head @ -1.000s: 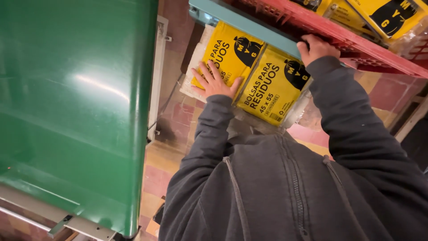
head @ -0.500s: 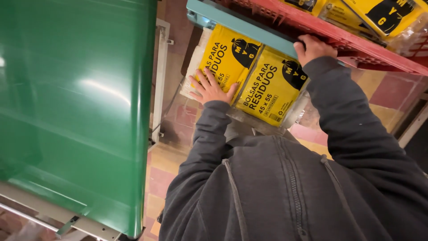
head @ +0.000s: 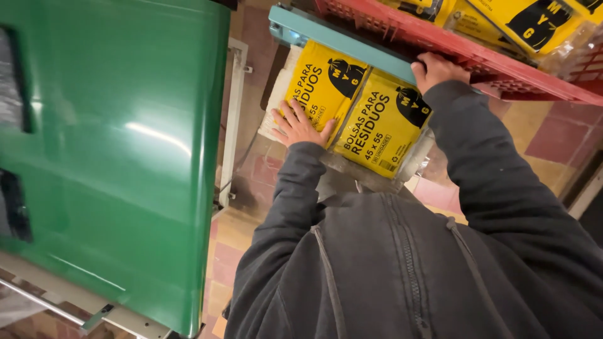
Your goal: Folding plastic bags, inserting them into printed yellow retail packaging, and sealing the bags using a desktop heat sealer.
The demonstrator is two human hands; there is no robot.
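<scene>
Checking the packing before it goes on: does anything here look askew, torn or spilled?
Nothing stands out. The two yellow packs sit side by side, intact, under the teal bar; the left hand lies flat on one, the right hand grips the red crate.

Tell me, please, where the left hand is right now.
In the head view, the left hand lies flat at centre on the lower left edge of the two yellow plastic packs, right of the big green panel.
</scene>
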